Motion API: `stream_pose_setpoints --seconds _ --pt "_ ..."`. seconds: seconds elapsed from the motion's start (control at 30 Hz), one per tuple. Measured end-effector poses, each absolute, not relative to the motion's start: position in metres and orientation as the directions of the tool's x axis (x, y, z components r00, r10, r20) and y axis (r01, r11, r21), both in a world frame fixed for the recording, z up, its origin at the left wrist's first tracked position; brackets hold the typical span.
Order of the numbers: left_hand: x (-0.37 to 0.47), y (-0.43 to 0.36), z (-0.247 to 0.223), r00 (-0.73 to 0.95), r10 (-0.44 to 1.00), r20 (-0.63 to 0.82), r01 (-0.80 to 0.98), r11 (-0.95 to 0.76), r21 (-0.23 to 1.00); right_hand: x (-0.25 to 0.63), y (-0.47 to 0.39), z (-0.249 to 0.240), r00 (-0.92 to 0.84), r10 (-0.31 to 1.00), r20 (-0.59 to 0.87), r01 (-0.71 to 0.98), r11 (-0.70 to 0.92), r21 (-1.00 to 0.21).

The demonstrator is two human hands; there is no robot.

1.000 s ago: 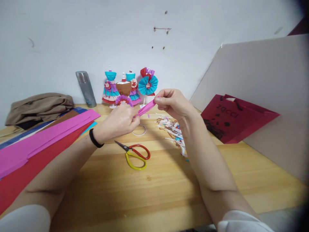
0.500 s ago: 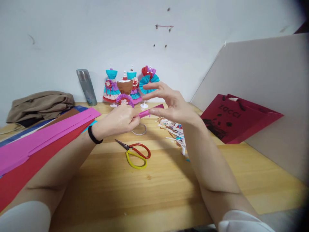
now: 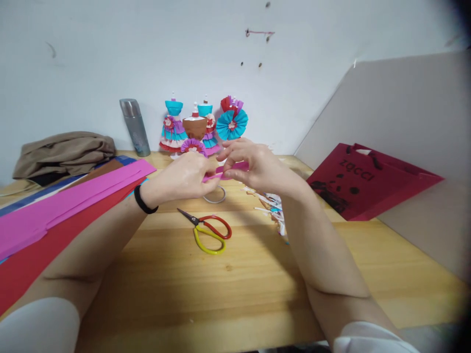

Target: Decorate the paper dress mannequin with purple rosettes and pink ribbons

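Note:
A narrow pink paper strip (image 3: 239, 166) is held above the table between both hands. My left hand (image 3: 187, 179) pinches its left end between thumb and fingers. Around the strip's right part my right hand (image 3: 253, 164) has its thumb and curled fingers closed. Below them, scissors with one red and one yellow handle (image 3: 209, 233) lie on the wooden table (image 3: 184, 294). A thin ring (image 3: 215, 201) lies just under the hands. Behind the hands stand small paper dresses on stands (image 3: 195, 128) and a turquoise pleated rosette (image 3: 231, 124).
Long pink paper (image 3: 91, 189) and red paper (image 3: 69, 245) lie at the left. Brown cloth (image 3: 66, 152) and a grey flask (image 3: 135, 128) are behind. Paper scraps (image 3: 275, 211) lie by the right forearm; a red bag (image 3: 368, 181) stands at the right.
My right hand's fingers have come down and closed on the strip, where they were spread above it before. The whole view has shifted slightly.

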State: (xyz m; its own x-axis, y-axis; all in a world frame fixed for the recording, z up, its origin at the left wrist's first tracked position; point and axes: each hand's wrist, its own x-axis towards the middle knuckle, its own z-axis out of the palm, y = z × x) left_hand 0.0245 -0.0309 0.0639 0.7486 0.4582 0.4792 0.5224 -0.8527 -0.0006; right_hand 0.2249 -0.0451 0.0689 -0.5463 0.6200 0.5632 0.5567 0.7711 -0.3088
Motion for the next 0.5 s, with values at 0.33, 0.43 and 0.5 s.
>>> stream_pose_setpoints --seconds 0.33,0.43,0.5 --pt "0.0218 -0.0301 0.0659 0.774 0.401 0.489 0.459 -0.889 0.002 0.2261 -0.0418 0.0684 -0.526 0.767 0.368 0.572 0.639 -0.514" --pt "0.0199 -0.0304 0.0684 0.778 0.410 0.475 0.437 -0.898 0.060 0.2255 -0.0423 0.0692 -0.517 0.781 0.350 0.554 0.617 -0.559" --pt "0.0171 -0.0296 0.0715 0.780 0.438 0.447 0.431 -0.894 0.123 0.2250 -0.0431 0.0699 -0.497 0.798 0.340 0.550 0.593 -0.589"
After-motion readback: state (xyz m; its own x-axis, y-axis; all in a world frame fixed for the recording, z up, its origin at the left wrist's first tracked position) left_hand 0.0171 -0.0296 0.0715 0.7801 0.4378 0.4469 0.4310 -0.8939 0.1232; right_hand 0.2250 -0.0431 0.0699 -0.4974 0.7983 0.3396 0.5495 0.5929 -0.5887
